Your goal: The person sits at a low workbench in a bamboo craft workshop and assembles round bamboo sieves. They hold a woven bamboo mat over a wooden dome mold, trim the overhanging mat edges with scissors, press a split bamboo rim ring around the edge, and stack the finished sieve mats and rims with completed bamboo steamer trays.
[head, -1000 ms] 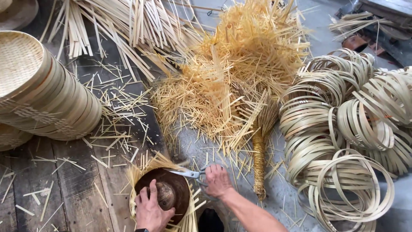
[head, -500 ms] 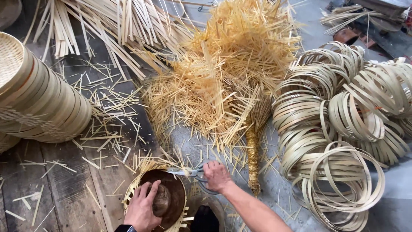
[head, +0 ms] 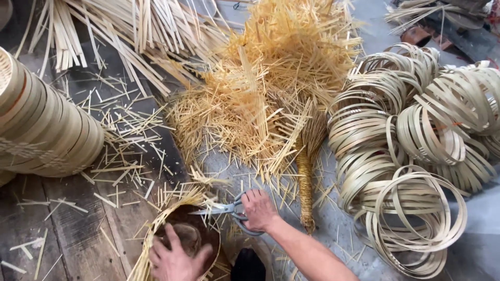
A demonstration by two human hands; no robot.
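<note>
My left hand [head: 174, 258] presses flat on the half-woven bamboo basket [head: 182, 234] at the near edge. My right hand [head: 259, 209] grips scissors [head: 221, 209] just right of its springy, splintery rim strips. The basket looks light but stiff; best steadied from inside.

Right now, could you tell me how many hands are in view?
2. The left hand presses on the dark mould in the half-woven basket at the bottom edge; the right hand holds scissors beside it.
</note>
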